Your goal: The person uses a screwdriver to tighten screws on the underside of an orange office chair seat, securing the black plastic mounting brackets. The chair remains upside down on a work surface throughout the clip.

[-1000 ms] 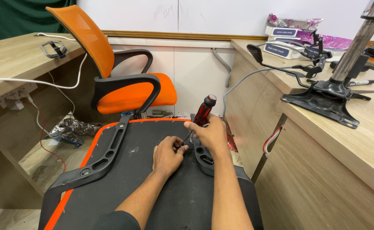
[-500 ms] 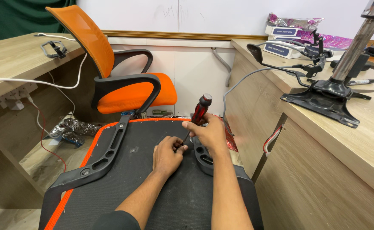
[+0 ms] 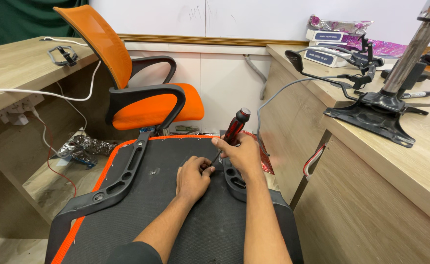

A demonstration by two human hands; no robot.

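On the upturned seat base [image 3: 176, 220], the right hand [image 3: 244, 154] grips a tilted screwdriver [image 3: 232, 131] while the left hand [image 3: 193, 177] pinches its tip, where a slip could jab those fingers.

Both forearms reach forward, left hand [image 3: 191, 177] pinching, right hand [image 3: 242, 154] curled closed.

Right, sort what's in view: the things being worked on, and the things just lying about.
In use:
right hand
screwdriver
left hand
upturned seat
right armrest bracket
left armrest bracket

Lying about:
orange chair
chair base plate with column
white cable
boxes
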